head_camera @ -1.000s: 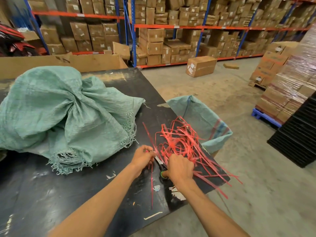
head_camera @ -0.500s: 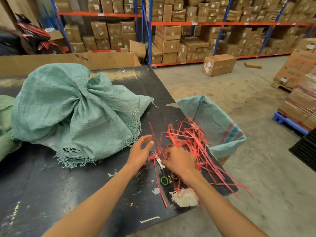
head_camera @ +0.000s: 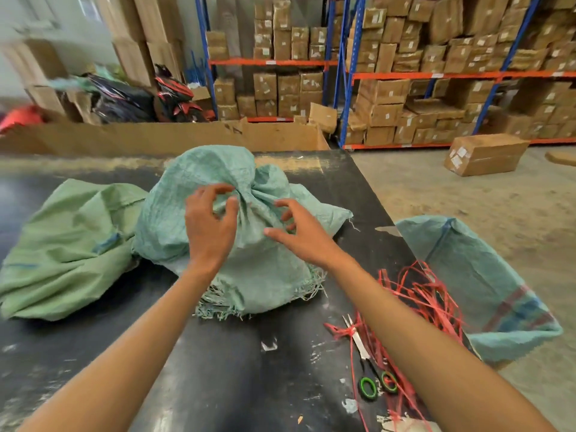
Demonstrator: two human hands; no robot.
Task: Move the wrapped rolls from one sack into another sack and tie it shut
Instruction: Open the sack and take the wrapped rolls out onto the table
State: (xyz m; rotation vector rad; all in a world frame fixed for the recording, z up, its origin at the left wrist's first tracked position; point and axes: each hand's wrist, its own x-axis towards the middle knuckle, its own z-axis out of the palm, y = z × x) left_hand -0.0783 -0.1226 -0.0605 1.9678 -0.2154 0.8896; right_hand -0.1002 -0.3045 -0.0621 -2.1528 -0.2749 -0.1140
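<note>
Reaching: both hands have left the strings and scissors they worked at half a second ago and now hover over the sack.
Left hand: the left hand (head_camera: 210,221) is above the gathered neck, fingers spread and curved, thumb near the folds; whether it touches the cloth I cannot tell.
Right hand: the right hand (head_camera: 297,230) is just beside the neck on its right, fingers spread and bent, gripping nothing.
Task sack: the bulging teal woven plastic sack (head_camera: 249,266) sits on the black worn tabletop (head_camera: 218,375), its neck bunched but untied, frayed edge toward the person.
Second sack: a slack pale-green woven sack (head_camera: 68,244) lies touching it on the left, newly in full view.
Strings: the loose red plastic strings (head_camera: 427,294) lie at the table's right edge.
Scissors: green-handled scissors (head_camera: 367,372) now lie released among them.
Floor sack: a blue-striped teal sack (head_camera: 486,282) stands open beside the table.
</note>
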